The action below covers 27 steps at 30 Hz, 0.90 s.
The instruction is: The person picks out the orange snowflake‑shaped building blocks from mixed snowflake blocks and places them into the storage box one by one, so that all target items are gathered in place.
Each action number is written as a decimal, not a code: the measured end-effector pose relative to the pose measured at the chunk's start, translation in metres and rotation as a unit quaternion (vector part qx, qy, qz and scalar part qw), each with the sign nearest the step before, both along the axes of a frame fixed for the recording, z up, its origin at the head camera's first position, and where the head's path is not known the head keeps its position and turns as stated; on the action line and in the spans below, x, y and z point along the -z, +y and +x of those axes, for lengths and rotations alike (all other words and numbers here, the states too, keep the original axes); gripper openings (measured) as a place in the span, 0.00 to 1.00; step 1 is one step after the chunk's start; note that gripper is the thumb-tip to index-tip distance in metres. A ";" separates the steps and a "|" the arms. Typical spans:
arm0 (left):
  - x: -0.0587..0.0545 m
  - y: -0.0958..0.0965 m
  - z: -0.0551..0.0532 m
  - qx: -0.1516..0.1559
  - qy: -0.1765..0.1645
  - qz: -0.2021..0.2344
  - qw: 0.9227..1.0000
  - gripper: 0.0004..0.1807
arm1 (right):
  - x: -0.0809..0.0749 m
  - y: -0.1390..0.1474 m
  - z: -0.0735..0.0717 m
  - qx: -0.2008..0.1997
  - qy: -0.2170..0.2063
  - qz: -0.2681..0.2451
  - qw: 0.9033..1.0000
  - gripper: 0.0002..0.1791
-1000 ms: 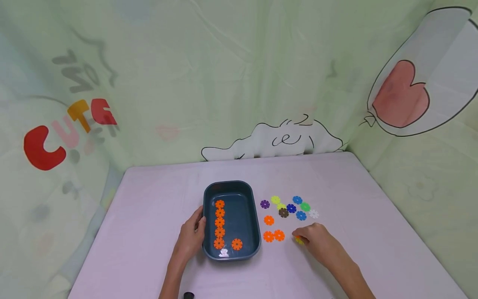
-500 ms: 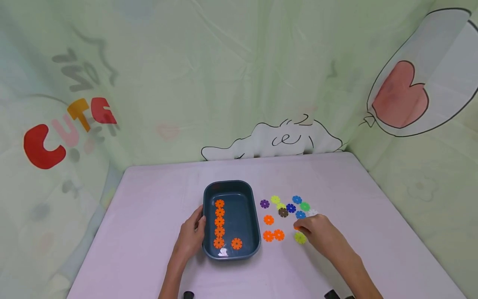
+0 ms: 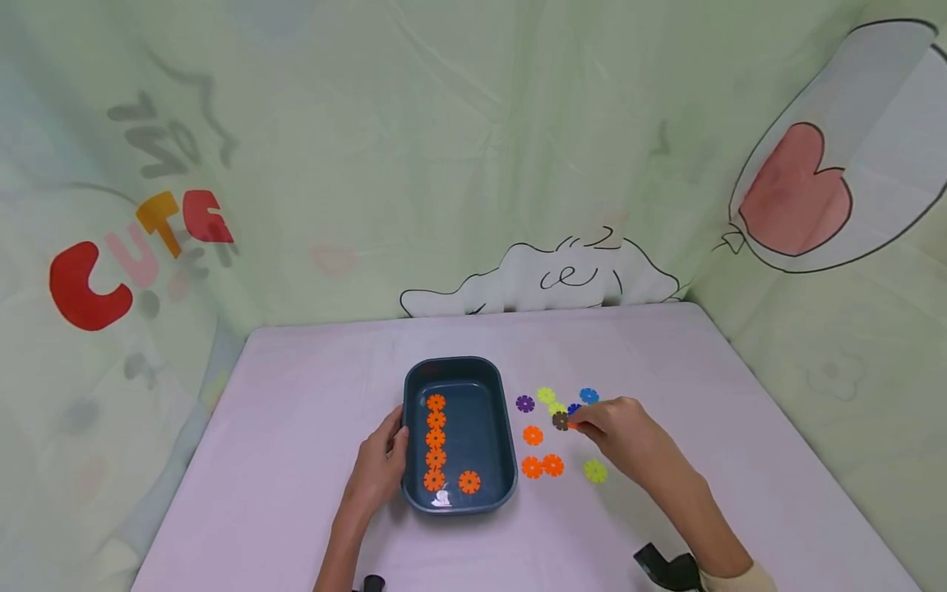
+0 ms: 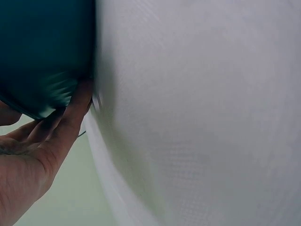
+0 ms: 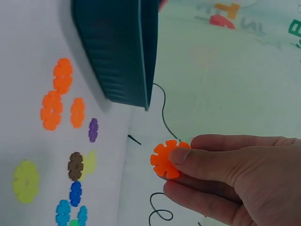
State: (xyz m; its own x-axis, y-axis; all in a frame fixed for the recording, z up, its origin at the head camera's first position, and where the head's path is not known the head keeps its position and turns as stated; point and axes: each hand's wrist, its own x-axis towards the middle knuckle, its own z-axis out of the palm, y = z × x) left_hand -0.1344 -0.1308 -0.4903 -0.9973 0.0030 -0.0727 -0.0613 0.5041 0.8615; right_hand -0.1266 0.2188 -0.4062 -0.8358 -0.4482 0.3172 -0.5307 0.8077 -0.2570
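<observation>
My right hand (image 3: 629, 436) pinches an orange notched plastic disc (image 5: 164, 159) between thumb and fingers, lifted above the table. In the head view it covers part of the loose discs, and only a sliver of the held disc shows. My left hand (image 3: 379, 467) grips the left side of a dark blue tray (image 3: 510, 448); its fingers press against the outer wall in the left wrist view. Inside the tray, several orange discs (image 3: 436, 438) form a column at the left, and one more orange disc (image 3: 469, 482) lies at the lower right.
Right of the tray lie three orange discs (image 3: 533, 436), a purple disc (image 3: 525, 404), a brown disc (image 3: 561, 421), blue and yellow ones, and a separate yellow-green disc (image 3: 595, 471). A printed curtain (image 3: 444, 164) stands behind the table.
My right hand has lifted an orange disc from near the yellow-green one, uncovering the latter, and moved up and left over the coloured discs. The left hand and tray have stayed put.
</observation>
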 end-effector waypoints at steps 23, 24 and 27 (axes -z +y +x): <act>-0.001 0.000 -0.002 -0.002 0.000 0.000 1.000 0.29 | -0.048 -0.039 -0.027 -0.064 -0.037 -0.053 0.996 0.08; -0.002 0.001 -0.002 -0.002 0.001 0.000 1.000 0.28 | -0.049 -0.042 -0.027 -0.063 -0.041 -0.055 0.996 0.08; -0.001 0.001 -0.001 -0.002 -0.001 0.000 1.000 0.28 | -0.054 -0.049 -0.029 -0.066 -0.053 -0.063 0.994 0.08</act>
State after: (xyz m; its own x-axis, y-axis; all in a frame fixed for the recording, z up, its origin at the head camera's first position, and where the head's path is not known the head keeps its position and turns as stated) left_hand -0.1358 -0.1302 -0.4888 -0.9972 0.0000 -0.0745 -0.0644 0.5036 0.8615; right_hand -0.1556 0.1694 -0.3524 -0.8040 -0.5182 0.2916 -0.5945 0.6911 -0.4110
